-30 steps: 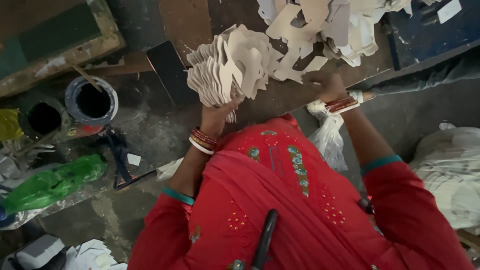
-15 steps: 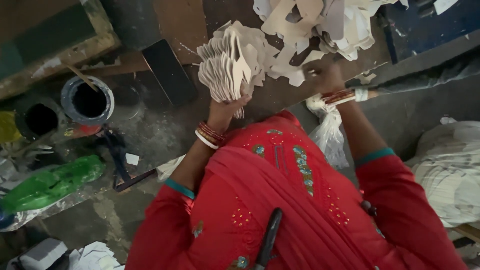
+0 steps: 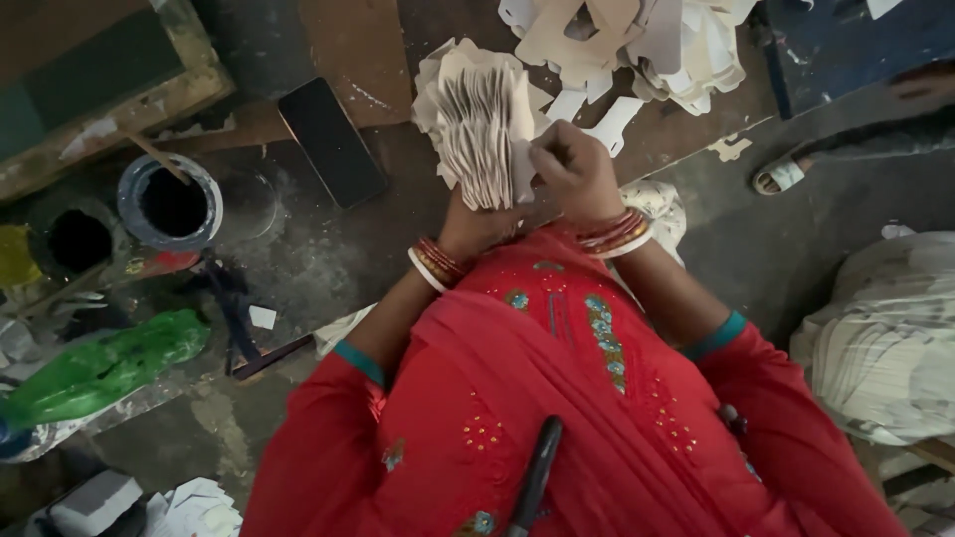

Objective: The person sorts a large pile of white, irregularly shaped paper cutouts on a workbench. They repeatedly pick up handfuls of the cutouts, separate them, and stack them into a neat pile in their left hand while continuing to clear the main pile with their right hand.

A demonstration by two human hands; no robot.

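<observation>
Dusty grey concrete floor [image 3: 298,259], brown board; both hands, left [image 3: 477,224] and right [image 3: 572,169], grip fanned cream cardboard cutouts [image 3: 477,124]; black phone [image 3: 331,141] nearby.

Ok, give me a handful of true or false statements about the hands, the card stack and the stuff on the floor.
1. Both hands are on the stack of cut cardboard pieces. True: left hand below, right hand at its side.
2. The dark flat slab lies under the stack. False: it lies apart, to the left.
3. A stick stands in the round tin. True.
4. The green plastic bag is in the right hand. False: it lies on the floor.
</observation>
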